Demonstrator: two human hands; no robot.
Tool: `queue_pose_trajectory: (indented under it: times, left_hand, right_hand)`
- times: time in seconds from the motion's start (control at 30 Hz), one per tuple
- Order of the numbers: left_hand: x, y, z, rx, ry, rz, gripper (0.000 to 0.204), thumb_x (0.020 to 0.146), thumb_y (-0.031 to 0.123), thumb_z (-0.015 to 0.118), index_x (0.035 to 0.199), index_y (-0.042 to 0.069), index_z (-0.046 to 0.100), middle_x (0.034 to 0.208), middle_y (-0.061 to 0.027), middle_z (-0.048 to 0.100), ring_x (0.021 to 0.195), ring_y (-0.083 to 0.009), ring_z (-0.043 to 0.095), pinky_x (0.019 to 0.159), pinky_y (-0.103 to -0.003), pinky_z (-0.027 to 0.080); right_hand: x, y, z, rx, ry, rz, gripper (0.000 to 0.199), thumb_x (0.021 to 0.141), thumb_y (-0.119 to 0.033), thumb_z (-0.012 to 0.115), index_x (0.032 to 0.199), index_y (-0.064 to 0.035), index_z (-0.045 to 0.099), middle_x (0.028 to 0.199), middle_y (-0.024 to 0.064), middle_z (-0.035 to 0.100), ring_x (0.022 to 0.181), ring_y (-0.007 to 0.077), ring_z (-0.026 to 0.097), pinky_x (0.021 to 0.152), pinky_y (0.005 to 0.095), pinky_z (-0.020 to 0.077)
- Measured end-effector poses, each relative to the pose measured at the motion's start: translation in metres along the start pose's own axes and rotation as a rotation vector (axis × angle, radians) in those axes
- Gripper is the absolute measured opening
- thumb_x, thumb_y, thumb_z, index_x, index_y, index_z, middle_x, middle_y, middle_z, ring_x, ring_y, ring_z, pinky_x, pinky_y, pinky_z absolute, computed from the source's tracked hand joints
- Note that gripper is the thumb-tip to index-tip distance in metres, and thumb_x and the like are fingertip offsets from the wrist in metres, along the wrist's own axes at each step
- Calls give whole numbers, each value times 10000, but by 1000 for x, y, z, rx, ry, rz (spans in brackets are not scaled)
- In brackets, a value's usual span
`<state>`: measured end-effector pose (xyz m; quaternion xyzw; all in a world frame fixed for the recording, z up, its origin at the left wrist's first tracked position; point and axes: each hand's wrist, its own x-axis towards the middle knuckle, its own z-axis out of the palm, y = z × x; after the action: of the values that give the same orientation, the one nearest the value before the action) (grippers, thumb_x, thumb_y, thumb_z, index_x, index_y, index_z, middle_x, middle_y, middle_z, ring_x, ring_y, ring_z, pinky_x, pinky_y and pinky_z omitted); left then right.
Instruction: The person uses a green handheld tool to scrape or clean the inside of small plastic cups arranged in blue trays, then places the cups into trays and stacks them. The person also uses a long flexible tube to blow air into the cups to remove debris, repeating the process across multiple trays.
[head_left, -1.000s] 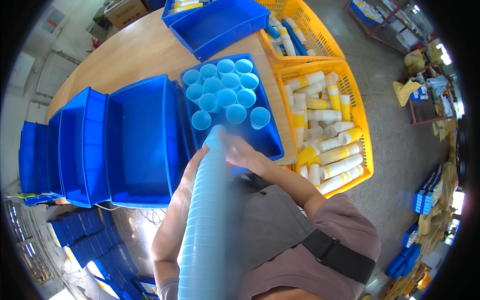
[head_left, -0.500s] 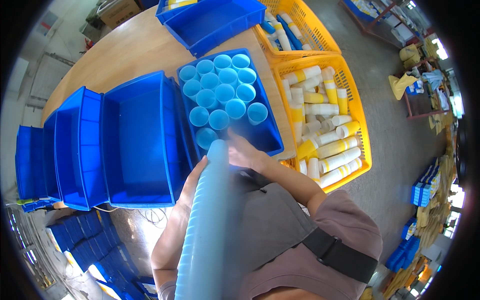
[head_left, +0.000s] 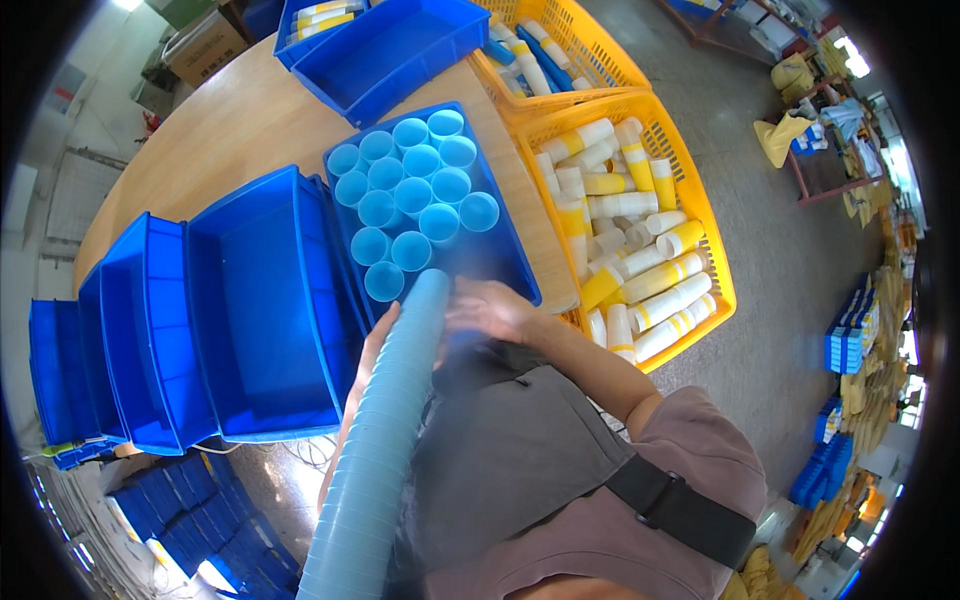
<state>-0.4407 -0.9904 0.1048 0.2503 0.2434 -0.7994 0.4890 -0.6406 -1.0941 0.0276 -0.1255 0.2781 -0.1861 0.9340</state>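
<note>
Left fingers [head_left: 378,340] clasped a long light-blue plastic cup stack [head_left: 384,430]; I could not tell the state of the right fingers [head_left: 478,303]. Blue rectangular plastic bins [head_left: 265,310] and yellow perforated plastic crates [head_left: 681,175] flanked the blue tray [head_left: 512,264].

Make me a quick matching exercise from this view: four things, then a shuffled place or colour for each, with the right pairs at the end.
Things:
1. Cup stack
2. Single cups
3. Cardboard box
4. Strap

Place or colour:
A. Brown, at the upper left of the picture
B. Black, across the person's body
C. Held in the left hand
D. Standing in a blue tray

Pairs: 1-C, 2-D, 3-A, 4-B
</note>
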Motion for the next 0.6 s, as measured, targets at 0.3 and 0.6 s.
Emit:
queue_pose_trajectory:
  times: [0.3, 0.6]
  left_hand:
    - [-21, -14, 44, 539, 47, -70, 578, 985, 421, 541, 1280, -72, 479, 997, -263, 598, 789, -277, 670, 636, -350, 605]
    - [-38, -9, 61, 794, 224, -72, 375, 989, 363, 543, 1107, 16, 624, 844, -121, 666, 707, -180, 639, 645, -299, 532]
  right_hand:
    - [-19, -15, 44, 47, 122, -110, 495, 977, -462, 550, 1236, -45, 486, 1169, 151, 599, 1155, 248, 556, 1019, 416, 428]
    - [-2, 9, 29, 201, -73, 88, 174, 982, -204, 565, 1110, -88, 581, 1048, 57, 638, 1020, 210, 592, 924, 368, 467]
